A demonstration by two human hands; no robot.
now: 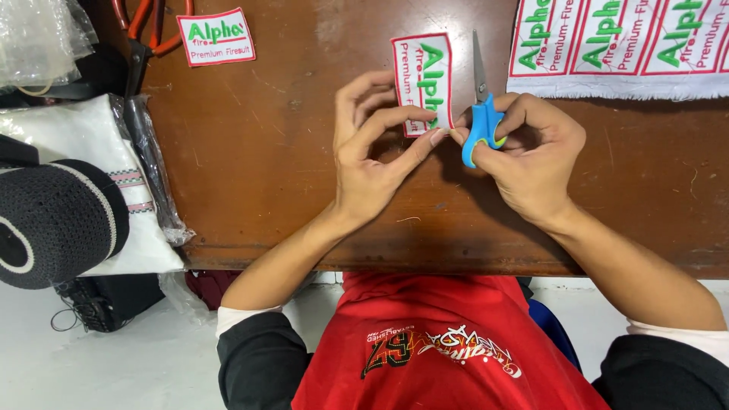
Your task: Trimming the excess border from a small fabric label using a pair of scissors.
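Head view, looking down on a brown wooden desk (250, 152). The left hand (372, 152) pinches a cut-out embroidered patch (422, 80), white with a red border and green lettering, its fingers (395, 118) closed on the patch's lower end; the patch stands lengthwise away from the person, near the middle of the desk. The right hand (535, 156) grips small scissors (481, 114) with blue handles, fingers clenched around the handle loops; the blades point away from the person and lie just beside the patch's right edge. Whether the blades touch the patch cannot be told.

At the far right edge of the desk lies a strip of uncut patches (619, 45) on white cloth with a frayed lower hem. A second single patch (216, 36) rests at upper left, beside large scissors with orange handles (144, 30). Left of the desk are clear plastic bags (38, 38), folded white cloth in plastic (91, 144) and a dark knitted cap (57, 220). The person wears a red garment (440, 342).
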